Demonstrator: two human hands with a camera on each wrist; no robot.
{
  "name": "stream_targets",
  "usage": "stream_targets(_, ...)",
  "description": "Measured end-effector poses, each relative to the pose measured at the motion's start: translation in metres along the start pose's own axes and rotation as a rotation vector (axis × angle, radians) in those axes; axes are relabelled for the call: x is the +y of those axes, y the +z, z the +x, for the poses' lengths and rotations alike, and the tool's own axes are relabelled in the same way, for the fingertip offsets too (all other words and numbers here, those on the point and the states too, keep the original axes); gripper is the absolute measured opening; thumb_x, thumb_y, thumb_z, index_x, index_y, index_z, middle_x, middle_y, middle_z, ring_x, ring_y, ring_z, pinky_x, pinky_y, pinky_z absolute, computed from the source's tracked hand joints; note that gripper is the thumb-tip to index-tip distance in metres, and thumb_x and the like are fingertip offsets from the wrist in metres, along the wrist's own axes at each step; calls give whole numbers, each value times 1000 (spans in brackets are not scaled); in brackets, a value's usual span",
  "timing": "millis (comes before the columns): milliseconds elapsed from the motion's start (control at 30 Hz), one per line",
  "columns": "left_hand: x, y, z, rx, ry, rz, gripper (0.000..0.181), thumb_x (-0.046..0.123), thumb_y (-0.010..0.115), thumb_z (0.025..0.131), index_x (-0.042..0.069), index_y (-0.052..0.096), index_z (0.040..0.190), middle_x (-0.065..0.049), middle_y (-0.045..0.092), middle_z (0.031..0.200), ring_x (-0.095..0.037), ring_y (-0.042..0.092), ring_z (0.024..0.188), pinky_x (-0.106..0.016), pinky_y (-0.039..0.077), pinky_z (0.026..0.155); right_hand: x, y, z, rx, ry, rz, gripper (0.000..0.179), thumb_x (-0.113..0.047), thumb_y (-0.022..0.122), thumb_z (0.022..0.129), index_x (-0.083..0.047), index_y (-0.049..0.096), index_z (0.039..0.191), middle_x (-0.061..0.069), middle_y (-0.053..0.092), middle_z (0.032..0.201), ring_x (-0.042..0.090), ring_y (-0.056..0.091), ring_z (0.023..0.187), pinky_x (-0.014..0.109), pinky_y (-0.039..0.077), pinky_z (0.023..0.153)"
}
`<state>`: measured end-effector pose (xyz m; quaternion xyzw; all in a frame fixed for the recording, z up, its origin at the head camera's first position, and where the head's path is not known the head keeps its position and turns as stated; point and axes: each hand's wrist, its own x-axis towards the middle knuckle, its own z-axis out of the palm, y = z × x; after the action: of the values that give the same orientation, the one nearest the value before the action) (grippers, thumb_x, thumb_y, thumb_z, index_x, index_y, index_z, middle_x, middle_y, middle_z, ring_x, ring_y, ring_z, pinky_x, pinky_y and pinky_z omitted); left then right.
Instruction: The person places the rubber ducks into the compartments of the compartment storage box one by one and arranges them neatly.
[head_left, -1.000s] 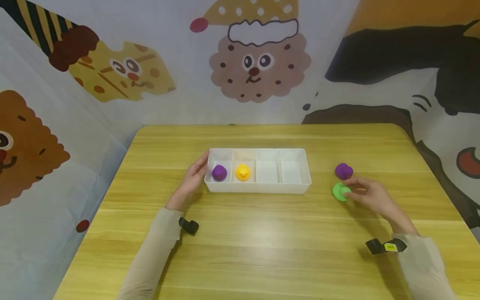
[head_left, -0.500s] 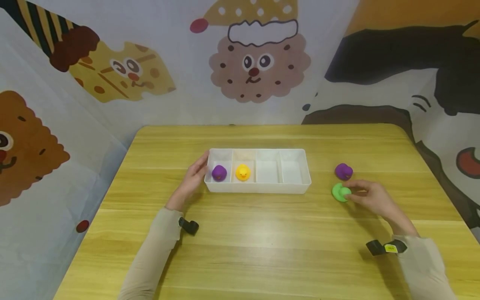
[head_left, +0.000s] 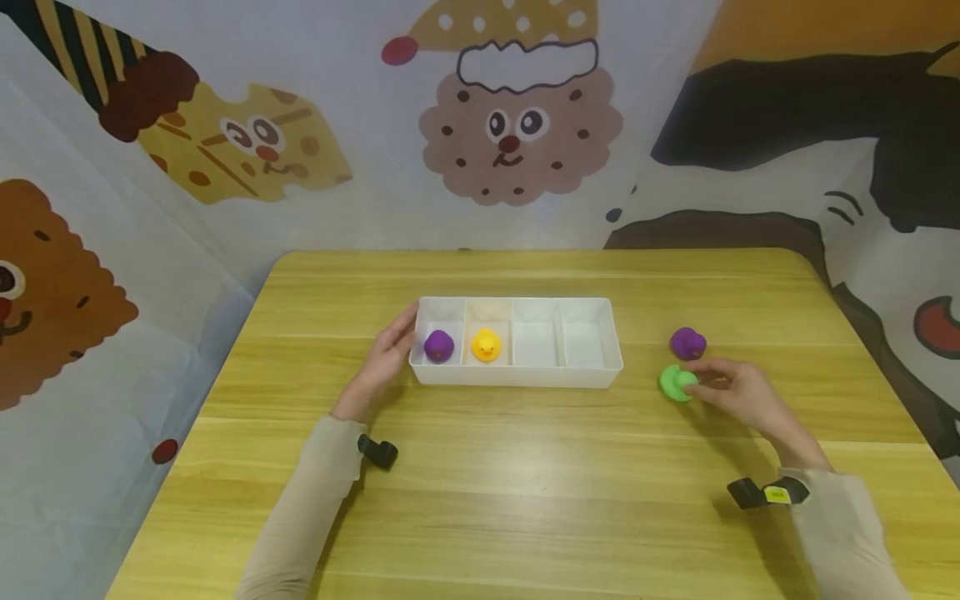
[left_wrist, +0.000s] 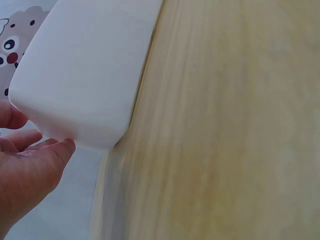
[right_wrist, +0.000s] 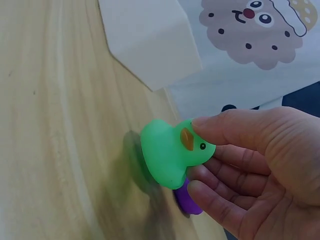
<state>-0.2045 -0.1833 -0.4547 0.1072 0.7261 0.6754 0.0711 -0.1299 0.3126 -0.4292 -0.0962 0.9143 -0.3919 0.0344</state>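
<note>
Head view, right hand point(head_left: 738, 393) angled inward, pinching green duck point(head_left: 675, 383)

Free tabletop point(head_left: 641, 421) beside green duck point(head_left: 674, 384), tray wall point(head_left: 570, 377) in way

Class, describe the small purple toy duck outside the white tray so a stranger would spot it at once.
On the yellow wood-grain table, find the long white plastic tray. To its right, just behind the rounded green duck in the person's right hand, sits the small rounded purple duck. Unlike the other purple duck, it is outside that tray.
</note>
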Motion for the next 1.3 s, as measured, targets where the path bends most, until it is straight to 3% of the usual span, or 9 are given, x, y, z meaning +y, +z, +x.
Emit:
stream_targets(167,1,0,0,8,2,-2,52,-6,35,96,-3,19,146,-22,20,151,-35,21,139,-40,16,115,-4,-1,4,3,-10,0,34,-8,70,83,8,62,112,25,65,97,26,66,84,18,55,65)
stream_targets(233,1,0,-1,9,5,-3,52,-6,35,96,-3,19,146,-22,20,151,-35,21,139,-40,16,115,-5,-2,6,6,-16,5,33,-8,70,83,8,62,112,25,65,97,21,66,83,18,55,65)
stream_targets(367,1,0,-1,9,10,-4,51,-6,34,96,-3,20,145,-23,20,150,-36,22,138,-41,16,115,-11,-4,10,19,-20,21,33,-8,70,84,7,62,112,26,64,99,-3,60,80,18,55,65)
stream_targets(467,0,0,0,9,17,-7,51,-7,34,96,-4,20,145,-24,20,150,-37,22,138,-41,16,115,-16,-6,14,29,-22,21,33,-9,70,84,7,62,112,27,64,100,-10,56,79,16,54,65)
stream_targets(767,0,0,0,5,9,-5,52,-6,34,96,-3,20,146,-23,19,151,-36,21,138,-41,16,115,-33,-8,30,67,-59,6,33,-9,71,83,5,63,112,25,63,107,-8,56,81,10,51,67)
stream_targets(933,0,-2,1,-8,3,1,52,-5,34,97,-2,19,146,-21,18,152,-34,20,139,-40,14,115,-43,-9,38,63,-73,-28,33,-13,71,83,2,64,112,21,67,99,-6,58,77,12,51,65)
stream_targets(1300,-2,-3,2,-10,8,-3,51,-5,34,97,-3,20,146,-20,19,152,-34,19,140,-39,15,115,-67,3,58,12,-98,39,32,-12,70,85,3,64,112,22,64,109,0,62,83,14,53,69)
